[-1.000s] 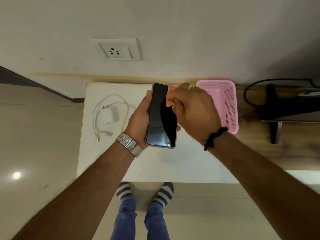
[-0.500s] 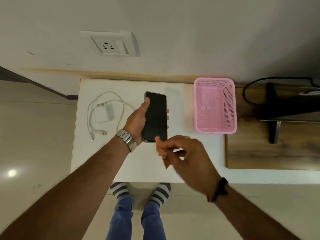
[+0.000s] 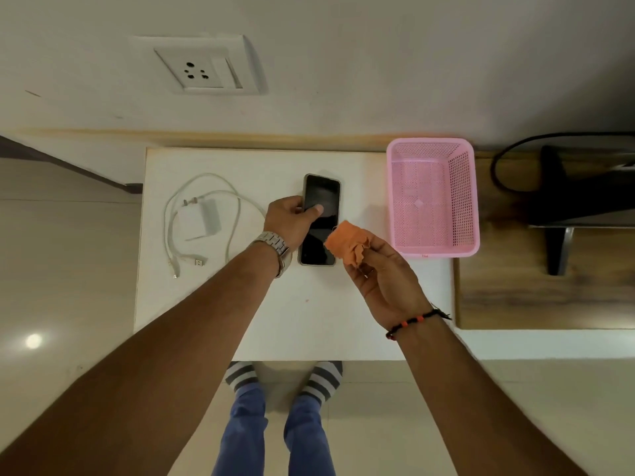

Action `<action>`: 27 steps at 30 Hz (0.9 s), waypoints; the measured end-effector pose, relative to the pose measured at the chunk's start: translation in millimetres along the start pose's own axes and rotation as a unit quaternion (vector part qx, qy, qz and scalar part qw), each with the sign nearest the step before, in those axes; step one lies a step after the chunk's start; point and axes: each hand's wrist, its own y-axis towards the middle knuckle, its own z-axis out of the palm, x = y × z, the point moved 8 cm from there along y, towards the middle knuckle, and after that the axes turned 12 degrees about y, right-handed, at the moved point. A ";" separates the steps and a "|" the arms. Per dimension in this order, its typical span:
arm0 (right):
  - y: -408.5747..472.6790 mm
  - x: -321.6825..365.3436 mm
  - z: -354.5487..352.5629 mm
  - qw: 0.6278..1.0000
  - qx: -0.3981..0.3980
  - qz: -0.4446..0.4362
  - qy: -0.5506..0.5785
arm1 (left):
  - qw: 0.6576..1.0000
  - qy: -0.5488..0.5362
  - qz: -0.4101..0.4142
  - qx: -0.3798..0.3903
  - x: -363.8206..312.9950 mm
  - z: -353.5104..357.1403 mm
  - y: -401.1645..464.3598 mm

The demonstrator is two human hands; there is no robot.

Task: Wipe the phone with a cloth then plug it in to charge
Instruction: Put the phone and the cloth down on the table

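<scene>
While left hand [image 3: 292,219] grips phone [image 3: 321,201], right hand [image 3: 385,280] pinches cloth [image 3: 347,242].

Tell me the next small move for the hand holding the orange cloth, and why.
Probably bring the right hand left so the orange cloth presses onto the phone screen. The cloth is bunched in its fingers beside the phone's lower right edge, and the left hand steadies the phone, screen up.
</scene>
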 end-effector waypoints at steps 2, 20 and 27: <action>0.5 -5.7 -3.0 1.000 -0.007 0.004 0.016 | 0.998 0.051 0.020 -0.030 -4.8 -6.2 3.5; -9.8 -25.9 -6.3 0.991 0.028 0.043 0.120 | 0.931 0.045 0.013 0.362 -29.0 24.2 -68.6; -19.2 -22.1 -17.1 0.996 -0.041 -0.010 -0.081 | 0.935 0.167 0.125 0.286 -41.0 12.5 -62.0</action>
